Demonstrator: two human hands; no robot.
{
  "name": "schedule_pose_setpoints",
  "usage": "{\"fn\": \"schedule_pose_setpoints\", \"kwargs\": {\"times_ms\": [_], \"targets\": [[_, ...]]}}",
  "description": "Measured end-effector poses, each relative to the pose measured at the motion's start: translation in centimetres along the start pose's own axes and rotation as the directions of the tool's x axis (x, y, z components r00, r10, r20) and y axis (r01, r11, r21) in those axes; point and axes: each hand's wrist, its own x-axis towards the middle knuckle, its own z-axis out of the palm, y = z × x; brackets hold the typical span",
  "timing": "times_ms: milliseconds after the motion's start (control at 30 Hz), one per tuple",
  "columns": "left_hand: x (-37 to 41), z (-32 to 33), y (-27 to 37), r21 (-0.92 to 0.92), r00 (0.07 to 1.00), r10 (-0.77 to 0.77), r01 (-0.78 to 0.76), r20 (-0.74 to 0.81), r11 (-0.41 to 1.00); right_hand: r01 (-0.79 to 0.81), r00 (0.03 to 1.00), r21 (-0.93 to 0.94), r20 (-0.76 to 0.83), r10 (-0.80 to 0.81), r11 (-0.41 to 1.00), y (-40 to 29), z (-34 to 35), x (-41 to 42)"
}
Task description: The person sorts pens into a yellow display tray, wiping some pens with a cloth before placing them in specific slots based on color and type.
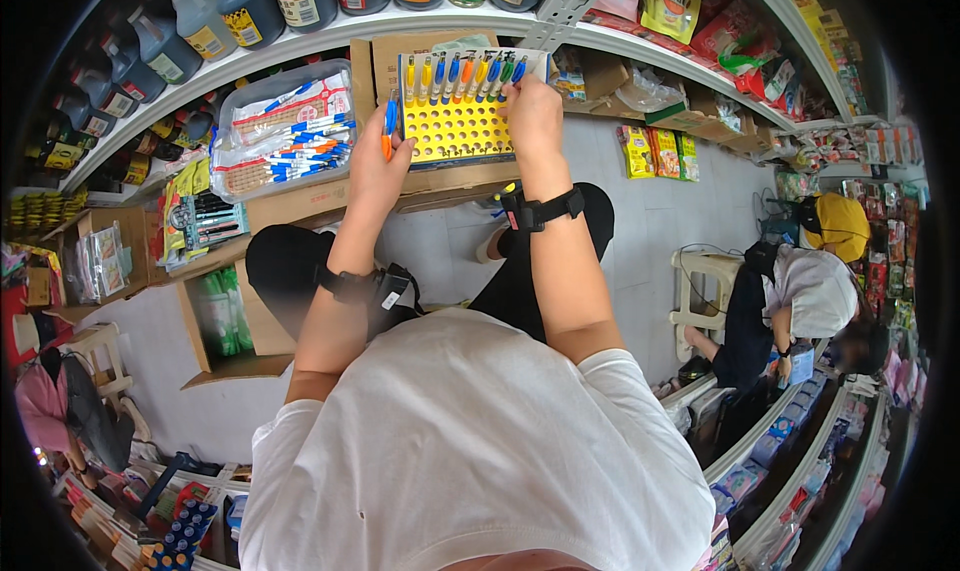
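Observation:
A yellow pen display box (457, 132) with rows of round holes stands before me on cardboard. Its back row holds several click pens (450, 79) in yellow, blue, orange and green, upright in the holes. My right hand (534, 113) has its fingers on a blue pen (517, 70) at the right end of that row. My left hand (381, 147), beside the box's left edge, holds pens (390, 124), blue and orange. Left of it, a clear plastic tub (281, 188) contains many loose pens (311, 151) with blue, white and orange parts, and patterned packets.
Bottles (300, 0) line the white shelf above. An open carton (236, 323) with green packs stands on the floor at left. Snack packets (660, 153) lie right of the box. Co-workers sit at right (810, 293) and far left (67, 406), near plastic stools (705, 278).

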Motion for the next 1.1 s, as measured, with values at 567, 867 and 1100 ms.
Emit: {"fn": "schedule_pose_setpoints", "kwargs": {"times_ms": [567,867,1100], "targets": [[-0.8,-1.7,1.1,-0.303,0.998,0.009,0.012,0.067,0.953,0.034,0.987,-0.094,0.159,-0.019,0.995,-1.3,-3.9,-1.4],[-2.2,-1.0,3.9,-0.342,0.922,0.011,0.132,0.386,0.931,-0.006,0.902,0.665,0.326,-0.283,0.747,-7.0,-6.2,-4.6],[-3.0,-0.7,4.0,-0.437,0.936,0.068,0.096,0.345,0.894,-0.089,0.939,0.787,0.271,-0.212,0.611,-4.5,-8.2,-3.2]]}}
